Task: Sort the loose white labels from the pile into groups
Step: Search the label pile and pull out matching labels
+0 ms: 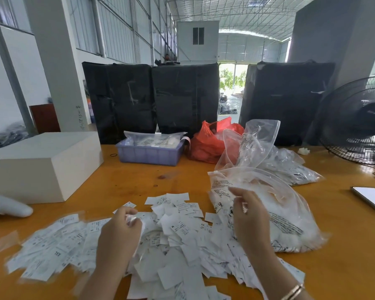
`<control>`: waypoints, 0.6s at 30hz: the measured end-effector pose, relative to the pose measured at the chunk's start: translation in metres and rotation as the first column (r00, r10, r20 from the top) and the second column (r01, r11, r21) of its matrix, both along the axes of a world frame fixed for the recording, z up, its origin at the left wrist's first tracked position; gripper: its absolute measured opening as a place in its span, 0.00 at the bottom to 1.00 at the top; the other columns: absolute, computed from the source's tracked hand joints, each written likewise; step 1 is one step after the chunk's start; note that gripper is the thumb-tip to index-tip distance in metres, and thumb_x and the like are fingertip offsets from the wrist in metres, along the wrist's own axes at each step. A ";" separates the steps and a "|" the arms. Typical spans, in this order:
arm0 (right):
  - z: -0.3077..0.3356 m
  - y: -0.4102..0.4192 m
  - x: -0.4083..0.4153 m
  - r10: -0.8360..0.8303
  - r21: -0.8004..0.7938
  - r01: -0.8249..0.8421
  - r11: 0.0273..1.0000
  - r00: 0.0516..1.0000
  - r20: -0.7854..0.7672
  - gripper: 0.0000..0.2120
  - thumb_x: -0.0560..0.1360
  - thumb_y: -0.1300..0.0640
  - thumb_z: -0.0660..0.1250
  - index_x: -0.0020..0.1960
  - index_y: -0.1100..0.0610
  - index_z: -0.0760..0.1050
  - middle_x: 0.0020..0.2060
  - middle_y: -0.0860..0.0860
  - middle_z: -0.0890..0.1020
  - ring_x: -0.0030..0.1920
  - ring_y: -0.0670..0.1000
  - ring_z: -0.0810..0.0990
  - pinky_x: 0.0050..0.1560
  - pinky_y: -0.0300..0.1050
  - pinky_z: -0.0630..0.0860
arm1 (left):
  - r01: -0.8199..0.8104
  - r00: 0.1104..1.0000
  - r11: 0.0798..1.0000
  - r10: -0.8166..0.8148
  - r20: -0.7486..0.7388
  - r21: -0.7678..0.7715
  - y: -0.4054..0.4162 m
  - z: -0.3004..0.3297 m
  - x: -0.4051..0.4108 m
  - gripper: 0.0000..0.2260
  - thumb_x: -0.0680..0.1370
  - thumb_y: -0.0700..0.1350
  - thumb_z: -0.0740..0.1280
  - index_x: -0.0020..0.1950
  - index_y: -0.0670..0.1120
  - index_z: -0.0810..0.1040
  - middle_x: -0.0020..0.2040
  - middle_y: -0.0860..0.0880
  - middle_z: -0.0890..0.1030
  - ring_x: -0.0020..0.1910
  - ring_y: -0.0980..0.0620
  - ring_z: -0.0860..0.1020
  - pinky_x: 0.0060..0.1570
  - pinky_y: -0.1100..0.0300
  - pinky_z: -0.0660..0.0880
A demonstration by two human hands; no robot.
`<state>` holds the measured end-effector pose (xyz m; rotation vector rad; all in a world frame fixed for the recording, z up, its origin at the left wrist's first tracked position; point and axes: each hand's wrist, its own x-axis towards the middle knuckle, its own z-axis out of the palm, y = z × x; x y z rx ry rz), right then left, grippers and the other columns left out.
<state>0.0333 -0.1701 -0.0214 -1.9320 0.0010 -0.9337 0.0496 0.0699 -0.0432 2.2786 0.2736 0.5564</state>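
Observation:
A wide pile of loose white labels [178, 245] with small black print covers the near part of the orange table [139, 176]. My left hand [119, 232] hovers over the pile's middle, fingers curled around a small white label at its fingertips. My right hand [249, 215] is raised just right of the pile, fingers loosely bent; whether it holds anything is unclear. Directly behind that hand lies a clear plastic bag [290, 217] filled with more white labels.
A white box [41, 163] stands at the left, a white handheld device [7, 207] in front of it. At the back are a purple tray [149, 153], a red bag [210, 144] and more clear bags [275, 156]. A fan [355, 122] and phone [372, 199] sit right.

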 end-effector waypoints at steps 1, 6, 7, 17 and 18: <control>0.002 -0.009 0.004 -0.042 -0.015 0.042 0.999 0.999 -0.005 0.14 0.76 0.68 0.61 0.54 0.52 0.77 0.52 0.48 0.80 0.39 0.41 0.75 0.41 0.23 0.71 | -0.025 0.999 0.998 0.027 -0.040 0.058 0.001 0.000 0.000 0.08 0.76 0.44 0.66 0.54 0.53 0.74 0.46 0.50 0.82 0.30 0.54 0.75 0.26 0.64 0.66; 0.002 -0.054 0.025 -0.200 -0.166 0.176 0.970 0.969 -0.147 0.15 0.76 0.69 0.59 0.59 0.59 0.77 0.61 0.54 0.78 0.43 0.42 0.77 0.40 0.26 0.73 | -0.112 0.991 0.918 0.132 -0.026 0.381 -0.001 0.003 -0.005 0.15 0.76 0.49 0.65 0.63 0.53 0.71 0.62 0.52 0.75 0.59 0.50 0.72 0.52 0.52 0.72; 0.000 -0.061 0.029 -0.225 -0.235 0.164 0.958 0.938 -0.264 0.16 0.76 0.67 0.59 0.62 0.58 0.76 0.63 0.54 0.76 0.49 0.47 0.79 0.45 0.31 0.74 | -0.104 0.993 0.911 0.117 -0.010 0.399 -0.003 0.003 -0.005 0.15 0.76 0.50 0.64 0.63 0.54 0.71 0.63 0.52 0.74 0.60 0.49 0.71 0.53 0.52 0.71; -0.004 -0.068 0.039 -0.448 -0.593 0.135 0.794 0.789 -0.420 0.07 0.76 0.59 0.61 0.48 0.54 0.77 0.45 0.50 0.80 0.42 0.51 0.74 0.49 0.47 0.71 | -0.003 0.997 0.917 -0.027 0.070 0.400 -0.014 -0.001 -0.005 0.11 0.76 0.49 0.65 0.58 0.53 0.76 0.59 0.53 0.77 0.60 0.49 0.72 0.53 0.55 0.70; -0.004 -0.068 0.038 -0.449 -0.580 0.158 0.799 0.799 -0.401 0.05 0.76 0.58 0.62 0.47 0.52 0.77 0.43 0.49 0.80 0.40 0.50 0.72 0.49 0.46 0.69 | -0.002 0.996 0.917 -0.032 0.080 0.398 -0.014 -0.001 -0.005 0.10 0.76 0.49 0.65 0.58 0.53 0.76 0.58 0.53 0.77 0.60 0.49 0.72 0.52 0.54 0.70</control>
